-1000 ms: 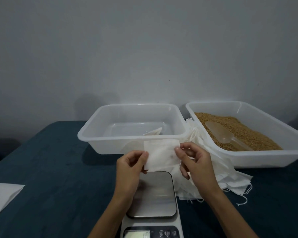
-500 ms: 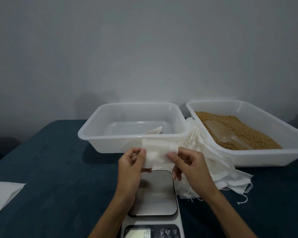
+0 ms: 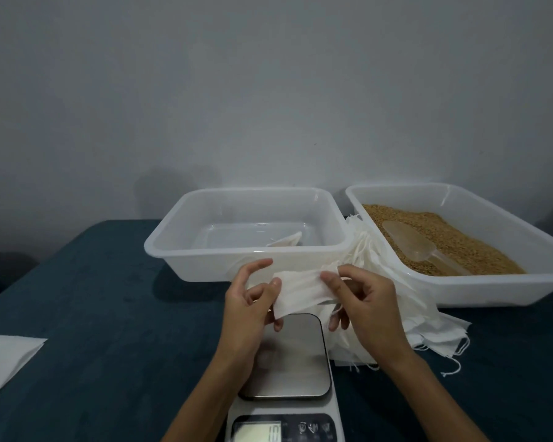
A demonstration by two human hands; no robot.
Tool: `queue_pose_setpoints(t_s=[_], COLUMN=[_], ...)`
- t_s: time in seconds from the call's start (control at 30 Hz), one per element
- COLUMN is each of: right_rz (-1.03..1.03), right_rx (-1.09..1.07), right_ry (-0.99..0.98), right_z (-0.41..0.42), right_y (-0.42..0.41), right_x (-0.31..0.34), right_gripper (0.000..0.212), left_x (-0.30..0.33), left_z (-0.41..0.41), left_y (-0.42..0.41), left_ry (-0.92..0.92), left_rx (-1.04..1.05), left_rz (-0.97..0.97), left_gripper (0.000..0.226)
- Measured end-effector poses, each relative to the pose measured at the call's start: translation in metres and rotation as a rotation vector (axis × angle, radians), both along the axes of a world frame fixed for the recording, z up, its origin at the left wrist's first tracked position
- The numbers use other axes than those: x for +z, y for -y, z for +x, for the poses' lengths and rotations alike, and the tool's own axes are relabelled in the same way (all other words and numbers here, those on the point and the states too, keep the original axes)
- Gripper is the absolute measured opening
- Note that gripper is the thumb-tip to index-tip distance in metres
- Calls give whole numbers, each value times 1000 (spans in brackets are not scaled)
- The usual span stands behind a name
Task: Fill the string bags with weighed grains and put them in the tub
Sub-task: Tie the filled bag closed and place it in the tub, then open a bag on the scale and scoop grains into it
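– Bag status?
– One white string bag (image 3: 300, 291) is pinched between my left hand (image 3: 249, 311) and right hand (image 3: 364, 301), both closed on it, above the scale (image 3: 288, 355)

– Surroundings?
– Spare bags (image 3: 428, 327) are heaped right of the scale. The tub (image 3: 246, 247) behind holds one bag (image 3: 286, 240). The tray (image 3: 479, 285) at right holds grains (image 3: 450, 240) and a scoop (image 3: 409, 240). Display reading: cannot tell

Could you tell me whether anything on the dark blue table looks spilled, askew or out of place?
Nothing looks spilled. The heap of white string bags between the two clear plastic tubs sprawls untidily, cords trailing onto the dark blue table; the clear plastic scoop simply lies on the brown grains.
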State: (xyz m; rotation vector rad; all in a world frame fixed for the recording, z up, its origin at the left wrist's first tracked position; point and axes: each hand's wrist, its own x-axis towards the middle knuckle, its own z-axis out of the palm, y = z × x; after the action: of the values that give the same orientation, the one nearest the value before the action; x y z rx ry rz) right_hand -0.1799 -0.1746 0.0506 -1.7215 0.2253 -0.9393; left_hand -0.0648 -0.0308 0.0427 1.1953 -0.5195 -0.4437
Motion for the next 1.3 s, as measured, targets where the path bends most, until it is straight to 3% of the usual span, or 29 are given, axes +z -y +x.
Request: queue_pose_setpoints(t_s=[0.2,0.4,0.47,0.53,0.63,0.73,0.87,0.97,1.3], right_rz=[-175,-263,-343,-429,-369,-391,-326,-289,-423], right_rx=[110,134,108,59,103,242,263,303,374], right_ry=[-119,-205,-282,-353,-426,-558,-745,-886,-1019], right_z=[-8,-15,-16,-16,-12,-8,-4,-2,0], right_y=[0,9,16,18,9,-6,-14,-14,-22], right_x=[17,34,44,51,61,75,96,108,122], right_gripper=[58,30,19,14,24,25,69,97,101], left_x=[5,4,4,5,4,-2,0,2,2], left_z=[0,-2,-2,-4,-14,-22,-21,-25,-28], left_y=[-4,-2,-2,-5,-5,-1,-1,-3,-2], left_ry=[-13,55,262,549,748,747,734,684,488], left_rx=[-55,-35,94,151,4,-73,-105,-158,-272], left_rz=[14,62,125,151,201,257,251,254,156], left_gripper=[24,20,25,44,81,89,50,45,51])
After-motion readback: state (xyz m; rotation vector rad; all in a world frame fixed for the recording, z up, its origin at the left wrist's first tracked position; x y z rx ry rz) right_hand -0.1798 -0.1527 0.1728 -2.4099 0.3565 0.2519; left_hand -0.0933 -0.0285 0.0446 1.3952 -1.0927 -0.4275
